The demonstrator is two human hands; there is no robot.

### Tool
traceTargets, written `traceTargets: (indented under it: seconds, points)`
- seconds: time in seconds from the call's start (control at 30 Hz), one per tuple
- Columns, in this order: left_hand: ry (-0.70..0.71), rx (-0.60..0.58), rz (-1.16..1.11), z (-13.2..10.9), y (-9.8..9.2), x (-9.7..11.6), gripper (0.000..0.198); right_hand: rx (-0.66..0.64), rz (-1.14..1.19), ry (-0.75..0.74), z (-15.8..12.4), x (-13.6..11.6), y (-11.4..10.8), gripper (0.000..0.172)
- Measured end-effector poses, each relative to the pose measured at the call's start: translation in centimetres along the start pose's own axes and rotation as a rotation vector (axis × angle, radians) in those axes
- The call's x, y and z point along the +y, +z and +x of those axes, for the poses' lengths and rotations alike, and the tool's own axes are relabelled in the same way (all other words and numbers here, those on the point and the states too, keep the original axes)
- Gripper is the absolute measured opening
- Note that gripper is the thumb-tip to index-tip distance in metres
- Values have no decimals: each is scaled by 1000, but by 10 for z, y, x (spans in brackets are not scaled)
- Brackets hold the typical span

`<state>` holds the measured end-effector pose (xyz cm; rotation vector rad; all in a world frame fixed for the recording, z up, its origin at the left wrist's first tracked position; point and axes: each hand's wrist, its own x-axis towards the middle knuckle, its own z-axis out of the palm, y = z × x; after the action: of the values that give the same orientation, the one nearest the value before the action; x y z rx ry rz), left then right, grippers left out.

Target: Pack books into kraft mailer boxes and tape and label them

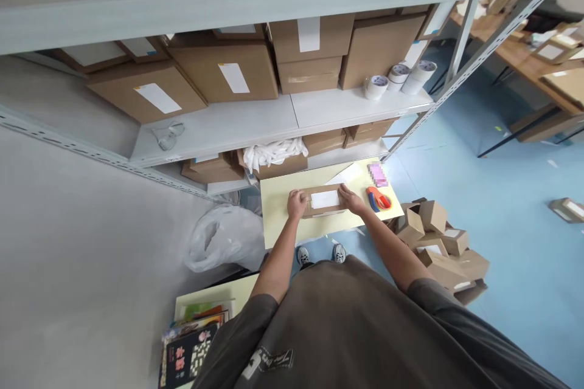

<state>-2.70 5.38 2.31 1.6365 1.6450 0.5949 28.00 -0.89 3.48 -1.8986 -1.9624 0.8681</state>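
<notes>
A small brown cardboard box (325, 200) with a white label lies on a pale yellow table (283, 219) in front of me. My left hand (296, 203) grips the box's left end with curled fingers. My right hand (352, 199) presses against its right end, fingers together on the box. An orange and blue tape dispenser (378, 199) lies just right of my right hand. A pink pad (378, 174) sits behind it near the table's far edge, next to a white sheet (343, 176).
Grey metal shelving (292, 115) holds labelled cardboard boxes (223, 70) and tape rolls (400, 78). A pile of small boxes (444, 249) lies on the blue floor at right. A white plastic bag (223, 237) sits left of the table. Books (191, 346) are stacked at lower left.
</notes>
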Motion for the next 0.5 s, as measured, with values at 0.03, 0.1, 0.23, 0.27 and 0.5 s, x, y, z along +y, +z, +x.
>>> traceTargets:
  seconds: [0.03,0.1,0.23,0.27,0.5]
  points:
    - [-50,8,-14,0,4,-5,49,-2,-14,5,-1,0,4,71]
    - [-141,-17,-46,0,13,-12,62,-1,-35,6,0,-1,11,70]
    - [-237,-145,-41,4,22,-20,55,8,-61,10,5,-7,19,68]
    - [-242,-156,-28,5,22,-20,52,12,-66,13,6,-8,19,67]
    - [-196,-147,114,12,14,-19,49,198,-51,156,-6,-3,-8,70]
